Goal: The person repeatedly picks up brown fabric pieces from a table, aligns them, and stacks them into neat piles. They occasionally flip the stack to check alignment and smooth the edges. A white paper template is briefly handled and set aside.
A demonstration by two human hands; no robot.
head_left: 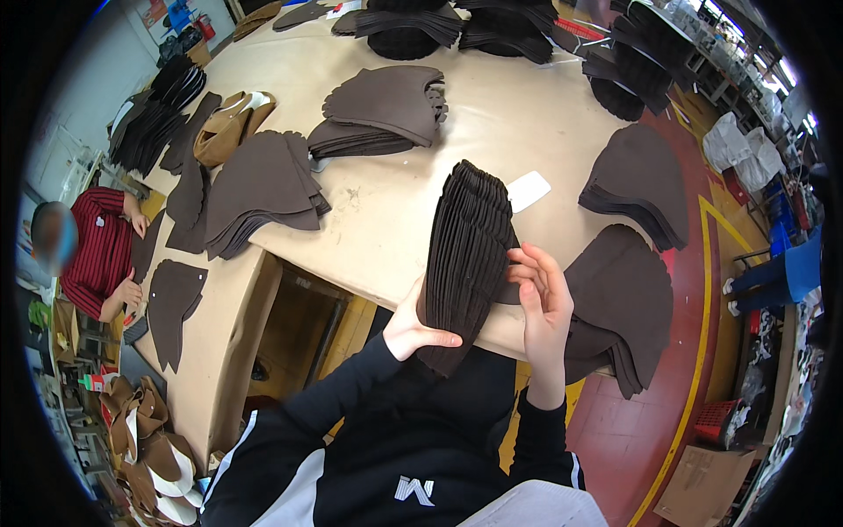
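My left hand (pixel 411 328) grips the lower left side of a thick stack of dark brown shoe-upper pieces (pixel 470 255), thumb across its near face. The stack stands on edge at the table's front, its many layered edges turned toward me. At its right side is my right hand (pixel 543 294), fingers apart and slightly curled, the fingertips close to the stack's right edge. Whether they touch it, I cannot tell. A white card (pixel 529 191) lies just behind the stack. To the right, more dark brown pieces (pixel 622 303) lie fanned in a pile at the table edge.
Other dark piles, including a brown stack (pixel 382 105), lie across the beige table (pixel 351 211). Tan shoe parts (pixel 233 127) sit at the left. A person in a striped red top (pixel 98 246) handles pieces at the left table. A cardboard box (pixel 702 483) stands on the floor at right.
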